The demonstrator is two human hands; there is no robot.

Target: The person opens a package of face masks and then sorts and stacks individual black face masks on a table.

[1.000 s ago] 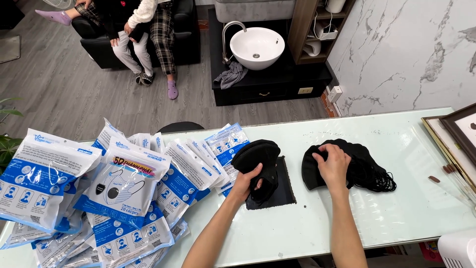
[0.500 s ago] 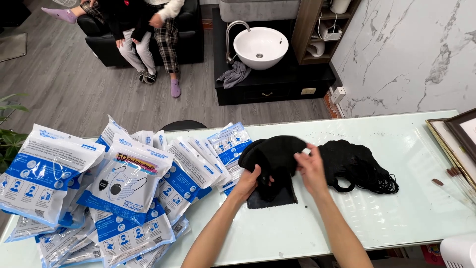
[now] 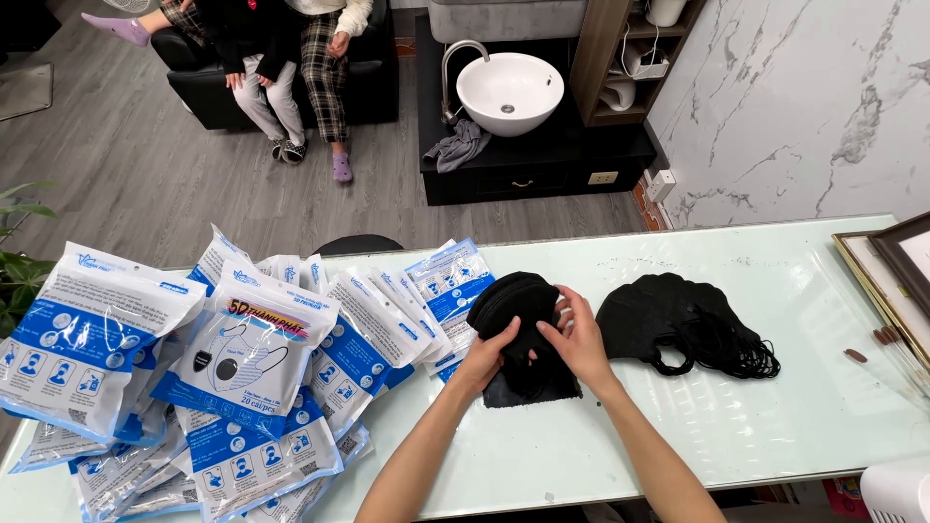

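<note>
Here both hands, left hand (image 3: 481, 360) and right hand (image 3: 579, 341), pinch the black mask stack (image 3: 518, 310) with their fingers.

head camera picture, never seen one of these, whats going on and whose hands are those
The camera sits on a person's head and looks down, so the two bare arms coming from the bottom edge are that person's own. The left hand and right hand both rest on a small stack of black face masks on a pale glass table. A second pile of black masks lies to the right, and blue-and-white mask packets are heaped to the left. Other people sit on a sofa beyond.
</note>
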